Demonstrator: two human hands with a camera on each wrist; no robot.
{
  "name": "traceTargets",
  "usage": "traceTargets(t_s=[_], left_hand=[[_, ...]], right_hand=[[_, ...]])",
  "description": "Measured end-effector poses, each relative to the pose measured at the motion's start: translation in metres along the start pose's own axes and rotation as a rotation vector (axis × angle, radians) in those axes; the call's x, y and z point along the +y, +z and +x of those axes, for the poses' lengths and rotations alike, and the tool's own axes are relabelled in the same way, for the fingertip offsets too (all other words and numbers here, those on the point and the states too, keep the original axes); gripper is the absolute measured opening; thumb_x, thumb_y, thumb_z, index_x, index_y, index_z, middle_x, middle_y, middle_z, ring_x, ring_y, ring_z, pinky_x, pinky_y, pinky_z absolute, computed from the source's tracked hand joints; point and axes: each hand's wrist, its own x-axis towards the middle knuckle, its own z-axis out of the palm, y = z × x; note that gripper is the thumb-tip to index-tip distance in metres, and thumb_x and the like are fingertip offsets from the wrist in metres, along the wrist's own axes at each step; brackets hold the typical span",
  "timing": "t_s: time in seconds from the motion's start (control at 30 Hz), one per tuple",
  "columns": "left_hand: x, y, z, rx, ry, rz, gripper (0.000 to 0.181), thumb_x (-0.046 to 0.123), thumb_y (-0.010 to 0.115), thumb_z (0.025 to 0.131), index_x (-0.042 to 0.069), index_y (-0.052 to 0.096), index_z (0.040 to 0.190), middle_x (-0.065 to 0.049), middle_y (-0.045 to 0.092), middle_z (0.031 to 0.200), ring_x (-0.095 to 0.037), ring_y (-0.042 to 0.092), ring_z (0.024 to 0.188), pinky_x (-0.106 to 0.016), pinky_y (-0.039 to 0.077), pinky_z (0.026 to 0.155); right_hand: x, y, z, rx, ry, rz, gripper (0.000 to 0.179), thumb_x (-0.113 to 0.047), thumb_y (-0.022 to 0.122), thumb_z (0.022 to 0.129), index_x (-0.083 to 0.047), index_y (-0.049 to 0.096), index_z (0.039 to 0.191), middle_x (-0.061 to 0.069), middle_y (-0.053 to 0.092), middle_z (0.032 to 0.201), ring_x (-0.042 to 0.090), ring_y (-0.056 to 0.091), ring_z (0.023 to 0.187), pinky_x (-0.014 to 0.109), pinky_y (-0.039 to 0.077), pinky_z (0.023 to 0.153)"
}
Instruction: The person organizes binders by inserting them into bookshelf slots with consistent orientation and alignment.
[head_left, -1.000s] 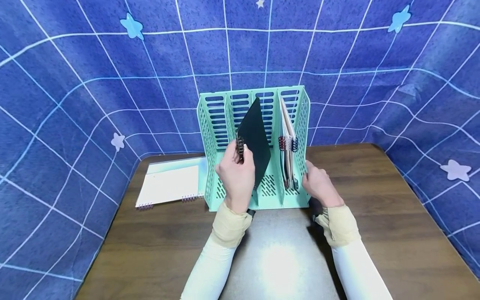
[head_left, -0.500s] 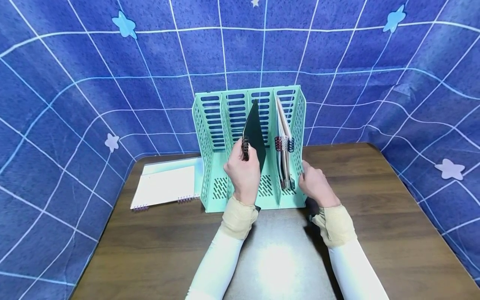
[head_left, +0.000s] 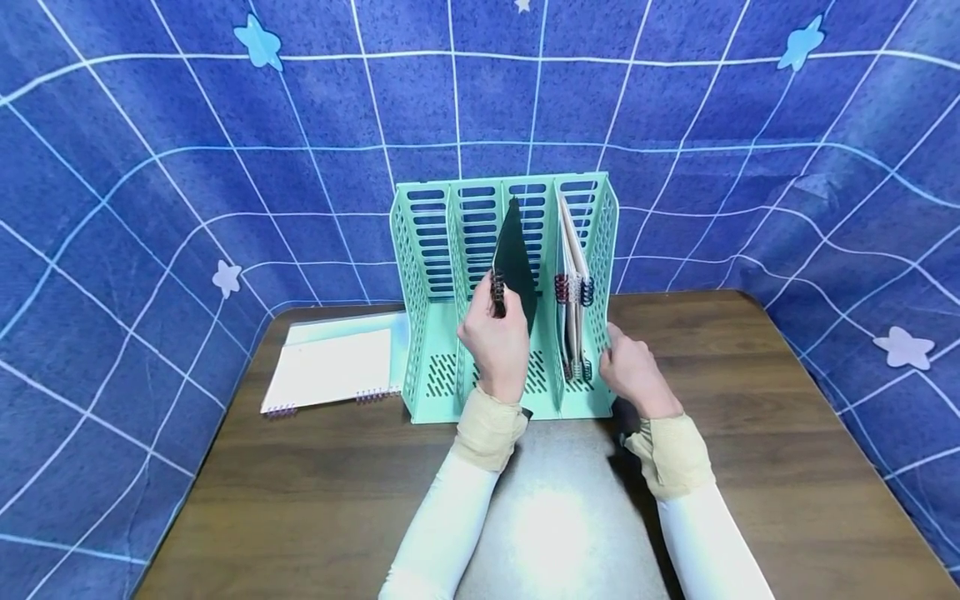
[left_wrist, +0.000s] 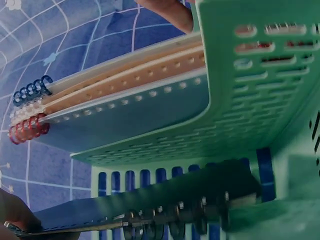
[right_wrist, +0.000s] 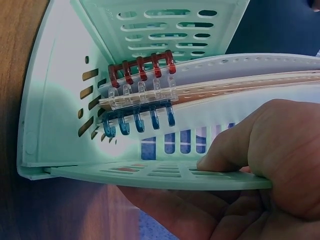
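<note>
My left hand (head_left: 495,342) pinches a dark-covered spiral notebook (head_left: 516,254) by the black rings on its near edge. The notebook stands upright in a mint green file rack (head_left: 429,410), in the slot left of the filled one. In the left wrist view, the dark notebook's black rings (left_wrist: 177,220) reach deep into that slot. My right hand (head_left: 633,371) grips the rack's right side wall, thumb inside and fingers outside in the right wrist view. Several spiral notebooks (right_wrist: 200,90) with red, clear and blue rings stand in the rightmost slot.
Left of the rack, spiral notebooks (head_left: 337,367) lie flat on the brown wooden table (head_left: 300,500), one showing a white page. A blue cloth (head_left: 337,108) with white lines and stars hangs behind and around the table.
The left hand has moved right and the dark notebook has turned more edge-on, sitting more squarely in its slot. My right hand keeps its grip on the rack's side.
</note>
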Motion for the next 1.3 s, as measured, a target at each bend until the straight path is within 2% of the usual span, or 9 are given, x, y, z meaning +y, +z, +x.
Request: traceTargets(t_s=[0.1, 0.33, 0.5, 0.7, 0.97, 1.1, 1.3], left_hand=[[-0.003, 0.003, -0.002, -0.005, -0.026, -0.009, 0.025, 0.003, 0.064, 0.095, 0.009, 0.077, 0.115, -0.007, 0.079, 0.100, -0.012, 0.075, 0.084, -0.033, 0.060, 0.072], [-0.011, 0.006, -0.001, 0.005, -0.060, 0.009, 0.034, 0.002, 0.064, 0.094, 0.011, 0.075, 0.125, -0.010, 0.078, 0.109, -0.018, 0.076, 0.097, -0.037, 0.061, 0.080], [-0.016, 0.008, -0.003, -0.015, -0.070, 0.010, 0.037, 0.001, 0.064, 0.094, 0.013, 0.074, 0.127, -0.009, 0.078, 0.109, -0.018, 0.076, 0.096, -0.038, 0.061, 0.081], [-0.023, 0.009, -0.007, -0.049, -0.095, 0.041, 0.040, 0.002, 0.062, 0.095, 0.017, 0.073, 0.130, -0.009, 0.077, 0.112, -0.020, 0.077, 0.089, -0.037, 0.062, 0.076], [-0.037, 0.010, -0.011, -0.086, -0.053, 0.100, 0.041, 0.001, 0.064, 0.094, 0.016, 0.073, 0.131, -0.012, 0.075, 0.119, -0.020, 0.077, 0.086, -0.031, 0.061, 0.072], [-0.042, 0.011, -0.012, -0.105, -0.048, 0.120, 0.040, 0.000, 0.064, 0.094, 0.015, 0.073, 0.131, -0.011, 0.074, 0.121, -0.022, 0.077, 0.094, -0.032, 0.061, 0.078], [-0.048, 0.012, -0.010, -0.126, -0.028, 0.190, 0.038, -0.001, 0.068, 0.092, 0.009, 0.073, 0.128, -0.010, 0.071, 0.130, -0.025, 0.066, 0.125, -0.036, 0.051, 0.103]], right_hand=[[-0.001, 0.001, 0.000, 0.003, -0.005, 0.007, 0.050, -0.007, 0.046, 0.096, 0.003, 0.046, 0.145, 0.029, 0.065, 0.096, 0.040, 0.064, 0.079, 0.059, 0.052, 0.073], [-0.001, 0.001, 0.000, 0.051, -0.030, -0.004, 0.049, -0.005, 0.046, 0.094, 0.006, 0.048, 0.141, 0.035, 0.066, 0.094, 0.051, 0.067, 0.083, 0.064, 0.051, 0.074], [-0.001, 0.000, 0.000, 0.047, -0.026, 0.002, 0.046, -0.005, 0.046, 0.093, 0.004, 0.049, 0.138, 0.031, 0.065, 0.091, 0.046, 0.066, 0.078, 0.063, 0.050, 0.072], [0.000, 0.000, 0.000, 0.020, -0.008, 0.003, 0.050, -0.006, 0.046, 0.095, 0.004, 0.046, 0.144, 0.029, 0.064, 0.090, 0.041, 0.064, 0.077, 0.061, 0.051, 0.073], [-0.001, 0.002, 0.000, 0.001, 0.016, 0.006, 0.052, -0.008, 0.047, 0.097, 0.001, 0.043, 0.148, 0.027, 0.065, 0.091, 0.039, 0.063, 0.077, 0.058, 0.051, 0.073], [0.000, 0.000, 0.000, -0.007, 0.019, 0.001, 0.053, -0.007, 0.046, 0.097, 0.003, 0.042, 0.149, 0.028, 0.064, 0.090, 0.040, 0.064, 0.078, 0.059, 0.051, 0.075], [0.001, -0.001, 0.001, -0.007, 0.022, 0.003, 0.055, -0.008, 0.045, 0.097, 0.003, 0.041, 0.151, 0.025, 0.064, 0.086, 0.038, 0.063, 0.076, 0.058, 0.051, 0.074]])
